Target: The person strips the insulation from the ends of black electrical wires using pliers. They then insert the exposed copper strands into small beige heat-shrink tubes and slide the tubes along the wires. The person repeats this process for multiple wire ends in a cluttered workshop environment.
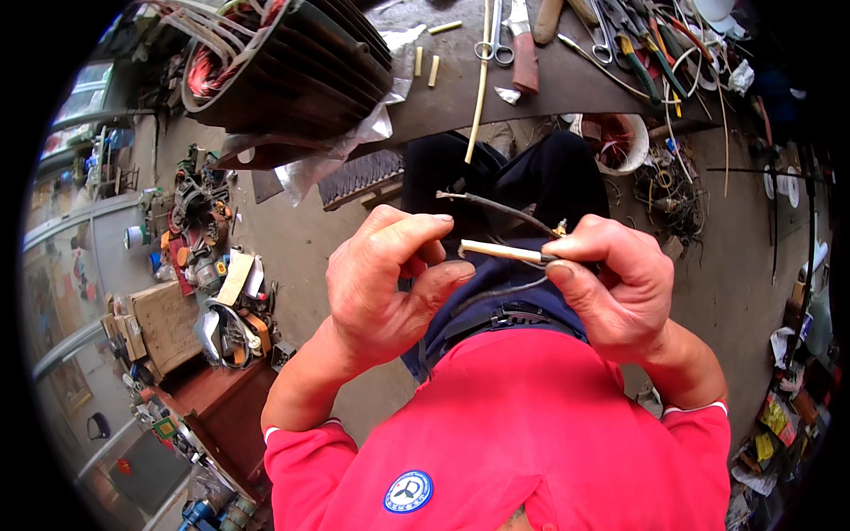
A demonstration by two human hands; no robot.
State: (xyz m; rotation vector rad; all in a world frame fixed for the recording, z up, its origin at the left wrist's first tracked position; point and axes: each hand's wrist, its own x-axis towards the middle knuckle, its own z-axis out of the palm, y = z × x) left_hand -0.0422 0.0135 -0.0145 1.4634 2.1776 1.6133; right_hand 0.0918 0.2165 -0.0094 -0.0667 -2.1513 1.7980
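In front of my lap, my right hand (620,288) pinches a dark wire between thumb and forefinger. A pale insulating sleeve (503,251) sits on that wire and points left, with a short end of wire showing at its tip. Above it runs a second dark wire (505,208) with a bare, frayed end, reaching back to a small brass-coloured piece (560,227) by my right fingertips. My left hand (394,279) is just left of the sleeve's tip, thumb and forefinger apart, with nothing seen between them.
A finned motor housing (301,75) with red windings stands on the bench at upper left. Short sleeve pieces (433,71), a long sleeve (479,97), scissors (494,51), a knife (524,64) and pliers (639,71) lie along the bench. Below is a white bucket (639,146).
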